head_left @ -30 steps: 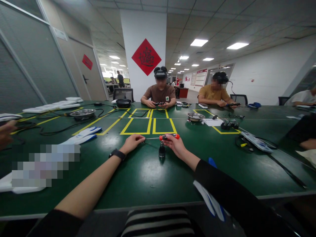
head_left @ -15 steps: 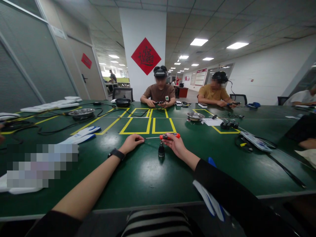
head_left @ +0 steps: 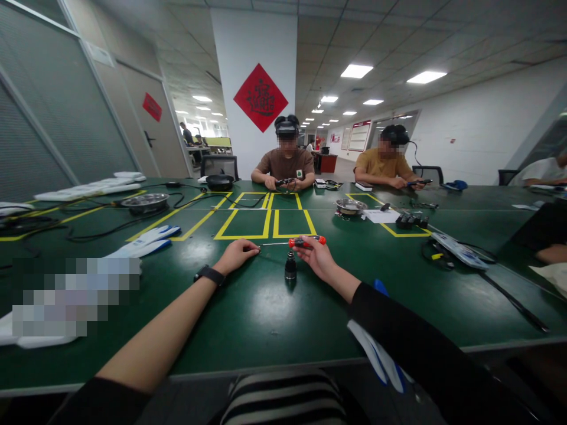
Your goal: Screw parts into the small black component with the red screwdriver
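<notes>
My right hand (head_left: 316,255) is closed around the red and black handle of a screwdriver (head_left: 306,241), which lies level above the table with its thin shaft pointing left. Close to the shaft's tip, my left hand (head_left: 239,255) has thumb and fingers pinched together; whatever is between them is too small to make out. Below the screwdriver handle stands a black cylindrical part (head_left: 290,268) with a metal base and a narrow top, upright on the green table (head_left: 248,342). Neither hand grips that part.
White and blue gloves (head_left: 148,239) lie at left, with another glove (head_left: 372,351) under my right forearm. Metal bowls (head_left: 145,202), black cables (head_left: 106,227), a power strip (head_left: 458,251) and small black parts (head_left: 411,221) are spread about. Two people (head_left: 286,159) sit opposite, handling tools.
The screwdriver's tip has drawn slightly right, away from my left fingertips, as my right hand shifted a little. The black cylindrical part stays standing in place.
</notes>
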A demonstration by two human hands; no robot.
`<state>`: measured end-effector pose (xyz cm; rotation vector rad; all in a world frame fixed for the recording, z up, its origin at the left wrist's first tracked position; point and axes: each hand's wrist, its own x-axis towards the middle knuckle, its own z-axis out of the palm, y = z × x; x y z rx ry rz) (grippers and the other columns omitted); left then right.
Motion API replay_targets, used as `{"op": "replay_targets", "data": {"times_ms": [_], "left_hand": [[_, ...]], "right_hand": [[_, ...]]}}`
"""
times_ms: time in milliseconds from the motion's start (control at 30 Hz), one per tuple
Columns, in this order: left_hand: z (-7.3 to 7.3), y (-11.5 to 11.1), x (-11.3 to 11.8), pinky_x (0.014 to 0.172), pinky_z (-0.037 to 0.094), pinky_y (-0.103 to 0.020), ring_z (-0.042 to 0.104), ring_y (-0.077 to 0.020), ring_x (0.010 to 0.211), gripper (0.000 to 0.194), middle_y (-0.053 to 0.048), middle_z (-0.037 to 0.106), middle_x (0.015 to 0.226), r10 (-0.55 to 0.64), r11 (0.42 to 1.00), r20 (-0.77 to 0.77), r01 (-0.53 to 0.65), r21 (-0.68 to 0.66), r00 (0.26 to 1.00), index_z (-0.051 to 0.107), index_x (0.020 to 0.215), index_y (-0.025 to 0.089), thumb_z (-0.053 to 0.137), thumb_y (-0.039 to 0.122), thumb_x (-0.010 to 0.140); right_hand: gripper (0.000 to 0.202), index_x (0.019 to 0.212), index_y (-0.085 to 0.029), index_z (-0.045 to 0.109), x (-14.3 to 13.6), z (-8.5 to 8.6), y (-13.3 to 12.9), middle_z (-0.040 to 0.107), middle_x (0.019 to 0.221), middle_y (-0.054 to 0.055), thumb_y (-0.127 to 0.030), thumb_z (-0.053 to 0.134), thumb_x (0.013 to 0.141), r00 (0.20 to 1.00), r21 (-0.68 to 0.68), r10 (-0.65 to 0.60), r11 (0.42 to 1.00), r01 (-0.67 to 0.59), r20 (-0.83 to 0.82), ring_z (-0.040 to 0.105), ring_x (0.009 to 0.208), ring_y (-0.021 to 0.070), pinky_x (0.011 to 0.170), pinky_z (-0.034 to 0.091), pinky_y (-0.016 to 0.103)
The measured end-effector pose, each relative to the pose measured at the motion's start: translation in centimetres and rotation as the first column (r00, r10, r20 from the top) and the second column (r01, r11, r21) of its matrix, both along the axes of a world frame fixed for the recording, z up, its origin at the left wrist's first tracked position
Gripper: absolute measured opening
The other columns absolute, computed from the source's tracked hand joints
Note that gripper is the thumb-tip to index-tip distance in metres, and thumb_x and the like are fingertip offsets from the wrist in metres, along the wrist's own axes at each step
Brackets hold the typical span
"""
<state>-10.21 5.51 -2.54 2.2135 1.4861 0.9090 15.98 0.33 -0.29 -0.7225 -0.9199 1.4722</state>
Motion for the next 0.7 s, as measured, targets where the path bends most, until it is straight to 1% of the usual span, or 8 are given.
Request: {"op": "replay_targets", "data": {"times_ms": [133, 400, 567, 700], "left_hand": [[-0.11, 0.11, -0.04, 0.077, 0.045, -0.03, 0.06, -0.0203, 0.085, 0.028, -0.005, 0.068, 0.091, -0.002, 1.0, -0.012, 0.002, 0.002, 1.0, 0.07, 0.084, 0.02, 0.057, 0.041, 0.071], [0.15, -0.2, 0.12, 0.078, 0.044, -0.03, 0.059, -0.0202, 0.084, 0.028, -0.005, 0.067, 0.091, 0.012, 1.0, -0.023, -0.012, 0.008, 1.0, 0.07, 0.084, 0.02, 0.058, 0.042, 0.07], [0.27, -0.12, 0.22, 0.079, 0.044, -0.03, 0.059, -0.0207, 0.085, 0.033, -0.005, 0.068, 0.09, 0.033, 0.999, -0.025, -0.033, -0.019, 0.999, 0.07, 0.083, 0.019, 0.053, 0.045, 0.074], [0.34, -0.22, 0.26, 0.079, 0.044, -0.03, 0.059, -0.0208, 0.085, 0.035, -0.005, 0.067, 0.089, 0.015, 1.0, -0.007, -0.015, -0.009, 1.0, 0.069, 0.084, 0.018, 0.05, 0.046, 0.076]], "right_hand": [[0.02, 0.088, -0.016, 0.06, 0.12, -0.08, 0.1, 0.07, 0.084, 0.007, -0.028, 0.064, 0.072, 1.0, -0.002, 0.008, 1.0, -0.008, -0.008, 0.067, 0.072, 0.0159, 0.062, 0.052, 0.025], [0.019, 0.087, -0.016, 0.06, 0.16, 0.15, -0.1, 0.07, 0.084, 0.007, -0.027, 0.063, 0.073, 1.0, -0.01, 0.007, 1.0, -0.007, -0.014, 0.066, 0.071, 0.0156, 0.061, 0.051, 0.024], [0.018, 0.086, -0.015, 0.06, 0.23, 0.17, -0.04, 0.07, 0.082, 0.007, -0.027, 0.064, 0.072, 0.999, -0.025, -0.007, 1.0, 0.006, -0.034, 0.066, 0.07, 0.0156, 0.059, 0.051, 0.024], [0.021, 0.088, -0.015, 0.059, 0.24, 0.09, 0.05, 0.07, 0.084, 0.008, -0.027, 0.063, 0.072, 0.999, -0.039, -0.011, 0.999, 0.009, -0.038, 0.066, 0.07, 0.015, 0.058, 0.051, 0.022]]}}
